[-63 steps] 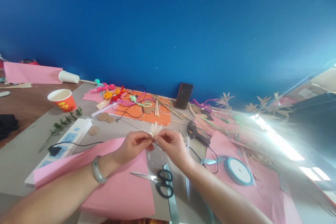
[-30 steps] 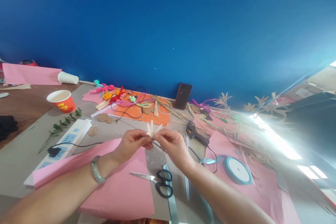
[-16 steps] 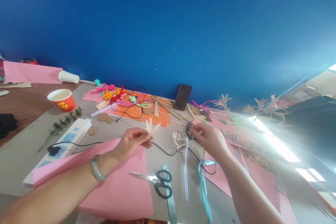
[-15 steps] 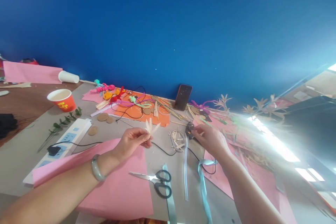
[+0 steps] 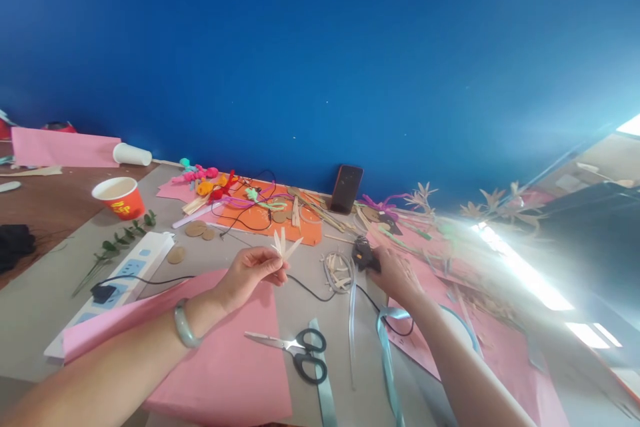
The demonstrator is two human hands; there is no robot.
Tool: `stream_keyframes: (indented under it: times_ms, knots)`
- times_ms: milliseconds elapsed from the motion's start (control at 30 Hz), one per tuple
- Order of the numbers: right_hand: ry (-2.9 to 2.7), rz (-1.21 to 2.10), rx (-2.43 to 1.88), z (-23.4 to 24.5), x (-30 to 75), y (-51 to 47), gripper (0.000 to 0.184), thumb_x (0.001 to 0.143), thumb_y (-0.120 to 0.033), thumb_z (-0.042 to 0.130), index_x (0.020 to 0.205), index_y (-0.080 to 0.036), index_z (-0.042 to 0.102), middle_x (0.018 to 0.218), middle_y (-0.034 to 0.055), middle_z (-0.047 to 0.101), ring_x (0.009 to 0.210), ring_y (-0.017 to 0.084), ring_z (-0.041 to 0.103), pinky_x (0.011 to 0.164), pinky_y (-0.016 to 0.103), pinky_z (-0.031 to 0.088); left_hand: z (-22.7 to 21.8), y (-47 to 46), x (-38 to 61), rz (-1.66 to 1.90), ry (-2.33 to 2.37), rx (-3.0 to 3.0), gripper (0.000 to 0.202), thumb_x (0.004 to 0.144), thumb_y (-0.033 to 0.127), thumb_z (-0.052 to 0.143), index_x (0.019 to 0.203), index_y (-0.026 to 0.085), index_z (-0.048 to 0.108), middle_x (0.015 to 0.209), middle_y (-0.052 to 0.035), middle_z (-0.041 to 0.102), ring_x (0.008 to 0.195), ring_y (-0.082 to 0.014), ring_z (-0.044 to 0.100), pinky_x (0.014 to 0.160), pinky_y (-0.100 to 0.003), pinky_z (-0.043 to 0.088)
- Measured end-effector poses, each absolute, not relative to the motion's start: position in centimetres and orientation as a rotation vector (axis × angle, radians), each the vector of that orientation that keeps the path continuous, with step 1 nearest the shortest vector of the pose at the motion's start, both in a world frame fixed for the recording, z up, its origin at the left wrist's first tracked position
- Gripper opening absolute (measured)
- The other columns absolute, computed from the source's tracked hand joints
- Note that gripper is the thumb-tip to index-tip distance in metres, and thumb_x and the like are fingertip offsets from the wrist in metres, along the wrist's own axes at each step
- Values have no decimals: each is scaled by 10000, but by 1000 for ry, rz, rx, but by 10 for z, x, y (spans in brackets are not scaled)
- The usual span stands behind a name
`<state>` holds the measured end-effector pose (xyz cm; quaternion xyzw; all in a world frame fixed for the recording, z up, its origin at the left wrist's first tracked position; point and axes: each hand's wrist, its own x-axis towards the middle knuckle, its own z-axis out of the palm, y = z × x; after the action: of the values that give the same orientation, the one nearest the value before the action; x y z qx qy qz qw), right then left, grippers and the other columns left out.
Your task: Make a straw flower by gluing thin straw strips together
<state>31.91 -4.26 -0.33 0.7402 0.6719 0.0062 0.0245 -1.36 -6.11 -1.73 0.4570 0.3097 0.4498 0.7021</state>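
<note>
My left hand (image 5: 257,268) pinches the base of a small pale flower (image 5: 283,245) made of thin pointed petals, held above the pink paper. At the right, my right hand (image 5: 397,275) is closed at the side of a black glue gun (image 5: 363,253); some of its fingers are hidden. A clear glue stick (image 5: 353,340) trails from the gun toward me. Beside the gun lies a grey ring (image 5: 327,273) with pale slivers (image 5: 340,272) inside it. Black-handled scissors (image 5: 295,345) lie partly open, their handles over a light blue ribbon (image 5: 325,393).
A white power strip (image 5: 133,267) with a black plug stands at the left, near a red paper cup (image 5: 119,199). Against the blue wall leans a phone (image 5: 347,189). Pink paper (image 5: 235,373) covers the front. Another blue ribbon (image 5: 389,367) hangs near my right forearm.
My right hand has shifted slightly down and right and has closed further around the glue gun, which has turned a little. My left hand with the flower has barely moved.
</note>
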Motion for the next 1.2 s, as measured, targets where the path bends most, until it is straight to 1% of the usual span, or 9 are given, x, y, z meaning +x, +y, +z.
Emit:
stream_keyframes:
  times_ms: [100, 200, 400, 500, 667, 733, 833, 1000, 1200]
  knots:
    - [2106, 68, 2329, 2, 318, -51, 274, 741, -200, 527, 1004, -126, 543, 962, 144, 635, 875, 261, 589, 663, 295, 355, -17, -60, -14, 997, 684, 1000, 199, 796, 324, 684, 788, 125, 686, 710, -57, 702, 643, -133, 650, 642, -249, 539]
    - [2150, 74, 2447, 16, 313, -66, 256, 769, -226, 473, 1018, -174, 493, 912, 96, 626, 766, 228, 587, 593, 278, 346, -18, -60, -13, 987, 692, 982, 208, 786, 333, 693, 789, 125, 687, 719, -63, 707, 651, -142, 659, 644, -257, 542]
    - [2323, -109, 2689, 48, 296, -86, 239, 769, -325, 489, 984, -220, 496, 808, 28, 624, 613, 182, 553, 559, 274, 383, -16, -61, -12, 983, 693, 960, 216, 761, 330, 717, 774, 116, 691, 729, -69, 705, 646, -141, 656, 648, -262, 544]
    - [2376, -360, 2764, 54, 288, -87, 234, 787, -409, 515, 923, -219, 526, 672, -5, 579, 576, 173, 526, 540, 270, 378, -15, -61, -11, 1002, 698, 932, 227, 746, 337, 729, 764, 114, 689, 755, -74, 708, 638, -137, 653, 639, -263, 545]
    - [2481, -1197, 2473, 58, 265, -95, 365, 880, -496, 428, 884, -160, 570, 501, -41, 430, 487, 140, 421, 518, 283, 328, -13, -62, -10, 1016, 694, 914, 233, 724, 337, 747, 749, 115, 681, 773, -74, 713, 624, -132, 654, 625, -265, 549]
    - [2556, -1410, 2313, 61, 252, -101, 387, 899, -502, 410, 826, -155, 566, 497, -37, 434, 485, 129, 402, 530, 286, 324, -13, -62, -10, 1023, 683, 899, 230, 720, 332, 751, 755, 117, 678, 786, -73, 717, 625, -132, 656, 625, -267, 551]
    - [2611, -1563, 2164, 68, 235, -110, 400, 914, -492, 412, 718, -169, 542, 512, -27, 448, 506, 122, 407, 550, 284, 333, -14, -62, -10, 1019, 675, 901, 230, 727, 333, 747, 760, 116, 678, 758, -65, 714, 623, -130, 655, 628, -268, 553]
    - [2540, -1801, 2065, 76, 217, -119, 344, 917, -472, 439, 941, -154, 568, 585, -27, 496, 484, 103, 417, 521, 266, 331, -13, -62, -11, 1003, 667, 928, 229, 751, 334, 727, 771, 111, 681, 693, -58, 699, 629, -129, 655, 640, -259, 553]
    - [2431, -1883, 2057, 77, 206, -123, 340, 911, -459, 448, 915, -144, 576, 707, 10, 546, 481, 86, 447, 493, 253, 332, -15, -60, -11, 1000, 656, 917, 238, 738, 338, 738, 772, 112, 673, 758, -73, 705, 640, -136, 663, 643, -271, 555]
